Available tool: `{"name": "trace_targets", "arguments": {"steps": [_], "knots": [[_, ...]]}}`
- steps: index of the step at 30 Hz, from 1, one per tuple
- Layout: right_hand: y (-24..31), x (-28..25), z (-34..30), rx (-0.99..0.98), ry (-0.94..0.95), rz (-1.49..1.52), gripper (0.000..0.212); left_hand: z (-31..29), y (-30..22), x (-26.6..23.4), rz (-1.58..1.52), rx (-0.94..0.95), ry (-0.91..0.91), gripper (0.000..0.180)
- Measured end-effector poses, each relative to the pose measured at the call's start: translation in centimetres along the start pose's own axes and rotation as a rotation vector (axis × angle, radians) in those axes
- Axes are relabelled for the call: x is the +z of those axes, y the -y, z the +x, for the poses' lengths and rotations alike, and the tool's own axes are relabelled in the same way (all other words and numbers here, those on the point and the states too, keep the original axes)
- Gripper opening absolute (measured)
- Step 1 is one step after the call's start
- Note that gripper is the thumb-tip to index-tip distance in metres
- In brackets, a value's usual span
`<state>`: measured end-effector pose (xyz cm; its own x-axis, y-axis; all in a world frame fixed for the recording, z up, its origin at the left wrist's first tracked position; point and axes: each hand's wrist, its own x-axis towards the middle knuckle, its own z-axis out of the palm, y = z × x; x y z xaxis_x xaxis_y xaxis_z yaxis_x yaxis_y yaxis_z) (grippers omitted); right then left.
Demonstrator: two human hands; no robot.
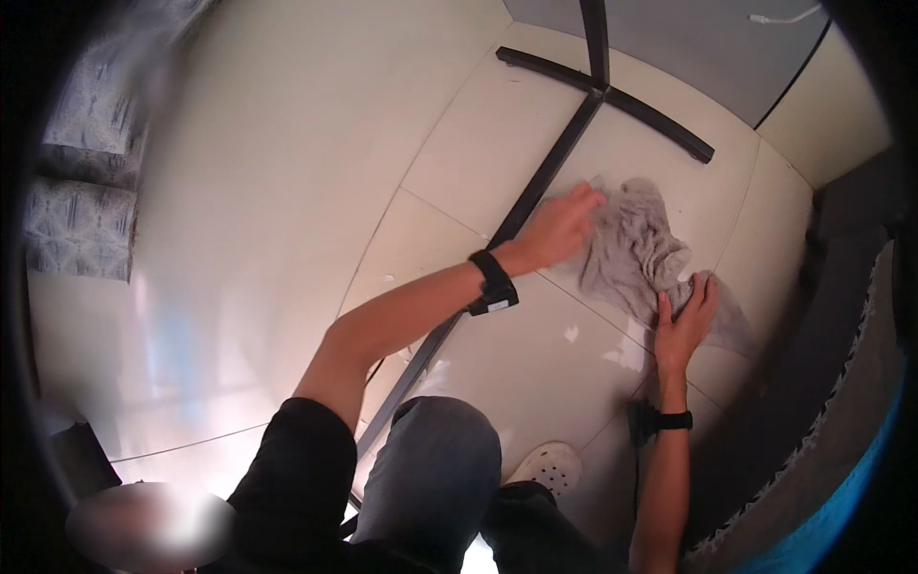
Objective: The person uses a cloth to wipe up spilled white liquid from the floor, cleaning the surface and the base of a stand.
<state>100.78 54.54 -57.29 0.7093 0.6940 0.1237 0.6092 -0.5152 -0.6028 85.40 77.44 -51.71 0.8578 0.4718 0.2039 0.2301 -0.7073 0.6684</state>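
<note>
Locate the grey cloth (626, 253) right of the frame's centre. It lies bunched on the tiled floor (497, 349), below the black crossed-foot stand (601, 93); a flatter tail spreads toward the lower right.

Hand status: your left hand (564, 225) is at the cloth's upper-left edge with its fingers bent. Motion blur covers the fingertips, so whether they are clamped on the fabric cannot be told. Your right hand (684, 320) lies on the lower-right part, thumb and fingers apart with fabric between them; whether they pinch it cannot be told.

Handling properties (judged from appearance): treat the cloth as light, soft and limp. The deep folds suggest that it drapes freely and has no stiffness of its own. Breakage is unlikely. Dampness cannot be confirmed; if wet, expect added weight and drag. The smooth tile may let it slide readily.

Grip points: take the raised folds at the middle of the bunch for a full-hand hold. To spread it, pinch the upper-left edge and the lower-right tail. Avoid gripping a single loose layer.
</note>
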Motion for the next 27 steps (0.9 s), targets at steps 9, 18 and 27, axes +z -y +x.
{"name": "trace_targets", "arguments": {"steps": [9,18,27], "knots": [[5.8,4.3,1.7,-0.360,0.217,0.055,0.059,7.7,6.1,-10.7,0.578,-0.262,-0.688,0.027],[8.2,5.4,3.7,-0.321,0.193,0.011,0.056,6.3,18.1,-5.0,0.505,-0.043,0.075,0.068],[7.5,4.8,7.3,-0.243,0.379,0.174,0.051,11.0,18.3,-6.6,0.670,-0.214,0.244,0.055]]}}
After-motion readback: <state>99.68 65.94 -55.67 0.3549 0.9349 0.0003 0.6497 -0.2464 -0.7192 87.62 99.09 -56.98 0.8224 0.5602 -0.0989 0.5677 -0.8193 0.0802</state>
